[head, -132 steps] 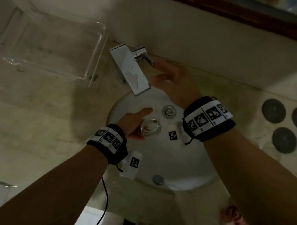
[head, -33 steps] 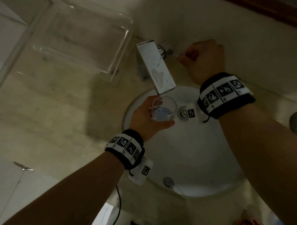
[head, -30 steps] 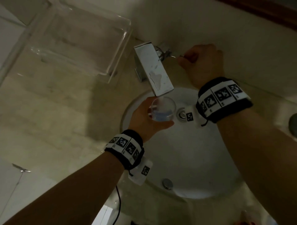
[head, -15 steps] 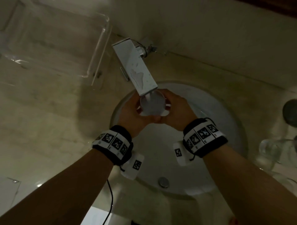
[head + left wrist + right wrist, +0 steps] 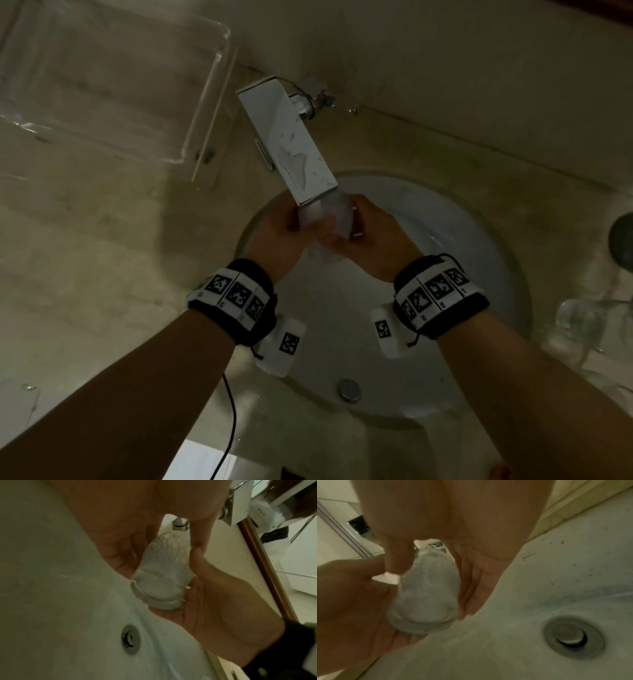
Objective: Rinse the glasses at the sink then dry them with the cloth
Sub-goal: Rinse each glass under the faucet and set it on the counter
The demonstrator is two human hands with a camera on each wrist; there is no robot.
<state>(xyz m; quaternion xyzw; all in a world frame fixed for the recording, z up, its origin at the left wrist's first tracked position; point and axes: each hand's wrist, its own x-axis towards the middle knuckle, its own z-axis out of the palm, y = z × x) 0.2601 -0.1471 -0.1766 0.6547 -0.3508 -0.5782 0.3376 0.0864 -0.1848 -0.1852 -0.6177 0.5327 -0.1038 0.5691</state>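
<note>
A clear glass (image 5: 337, 219) sits just under the spout of the chrome faucet (image 5: 291, 144), over the white sink (image 5: 445, 274). Water runs over it and it looks frothy white. My left hand (image 5: 284, 233) grips it from the left and my right hand (image 5: 373, 236) wraps it from the right. In the left wrist view the glass (image 5: 163, 574) lies between my left fingers (image 5: 120, 540) and the right palm (image 5: 223, 601). In the right wrist view the glass (image 5: 428, 595) is held by my right fingers (image 5: 471, 581), with the left hand (image 5: 351, 595) beside it. No cloth is in view.
A clear plastic tray (image 5: 113, 85) stands on the counter at the back left. More glassware (image 5: 582, 322) and a dark round coaster (image 5: 621, 238) are at the right edge. The drain (image 5: 573, 638) lies below the hands; an overflow cap (image 5: 348, 390) is at the sink's front.
My right hand left the faucet handle and came down onto the glass, joining the left hand. Water now runs from the spout over the glass, which sits closer under it.
</note>
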